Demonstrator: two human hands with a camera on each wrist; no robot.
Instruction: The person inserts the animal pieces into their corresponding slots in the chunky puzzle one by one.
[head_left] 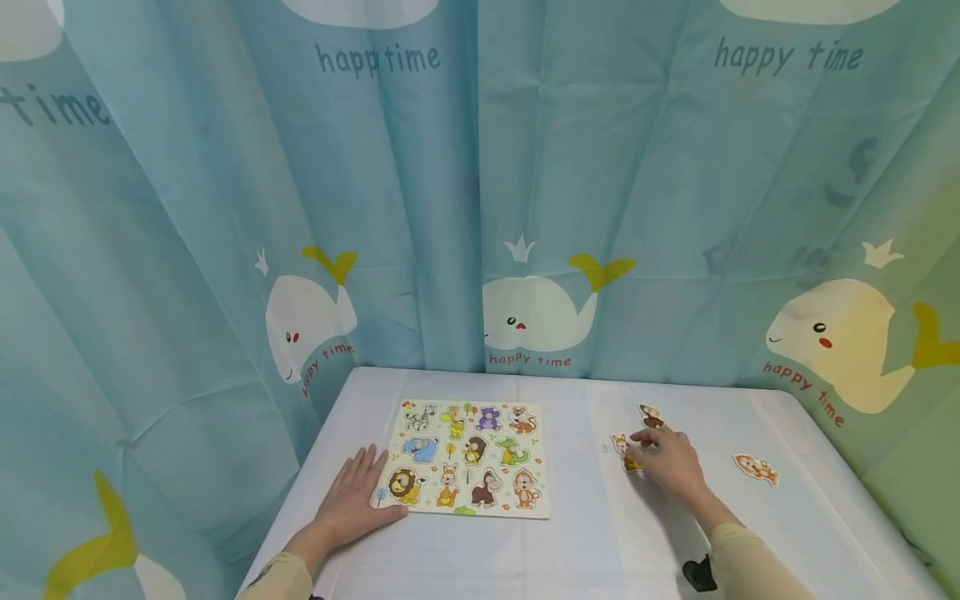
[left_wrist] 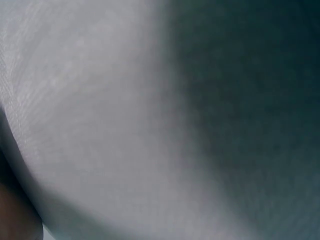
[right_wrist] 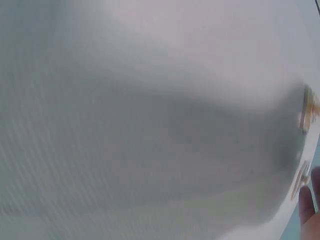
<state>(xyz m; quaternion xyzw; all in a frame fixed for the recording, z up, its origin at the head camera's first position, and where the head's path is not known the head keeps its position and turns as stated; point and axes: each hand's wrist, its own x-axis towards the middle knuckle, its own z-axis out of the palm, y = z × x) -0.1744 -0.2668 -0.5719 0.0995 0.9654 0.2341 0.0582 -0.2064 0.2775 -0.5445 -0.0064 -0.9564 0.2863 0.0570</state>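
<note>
A flat animal puzzle board [head_left: 431, 505] lies on the table, printed with several animals in rows. My left hand [head_left: 352, 498] rests spread at its lower left corner, fingertips by the left edge and thumb along the bottom edge. Farther right, my right hand [head_left: 670, 467] pinches a kangaroo puzzle piece [head_left: 619, 446] between thumb and fingers, which partly cover it. Just beyond those fingers lies a brown gorilla-like piece [head_left: 651, 414]. The right wrist view catches two fingers [right_wrist: 306, 204] at its edge; the left wrist view is mostly blurred cloth.
A monkey puzzle piece [head_left: 756, 469] lies on the white table [head_left: 577, 533] to the right of my right hand. Blue curtains [head_left: 420, 208] with whale prints hang behind and beside the table. A small black object [head_left: 699, 574] shows by the right sleeve.
</note>
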